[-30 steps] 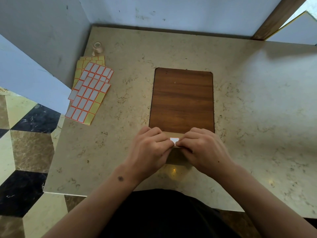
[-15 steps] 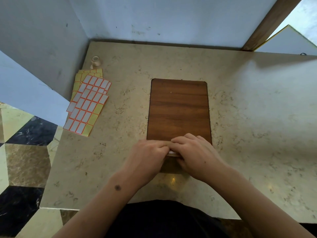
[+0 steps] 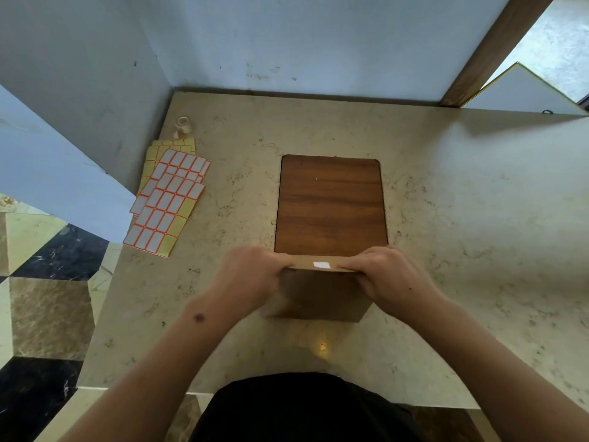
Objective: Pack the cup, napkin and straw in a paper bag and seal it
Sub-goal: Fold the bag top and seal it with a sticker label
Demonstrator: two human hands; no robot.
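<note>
So the hands have slid apart, left hand (image 3: pixel 251 279) and right hand (image 3: pixel 393 277) each pinching an end of the brown paper bag's (image 3: pixel 322 296) folded top, small white sticker (image 3: pixel 322 265) now exposed between them; looks basically sealed.

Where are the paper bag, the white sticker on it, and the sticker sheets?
paper bag (image 3: pixel 322 298), head view, front wall
white sticker (image 3: pixel 322 265), head view, its middle
sticker sheets (image 3: pixel 169 202), head view, top sheet

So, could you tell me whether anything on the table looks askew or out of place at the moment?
Only the sticker sheets: they lie in a loose, fanned, tilted pile near the table's left edge. The paper bag stands upright, its top folded and stuck with a white sticker.
</note>
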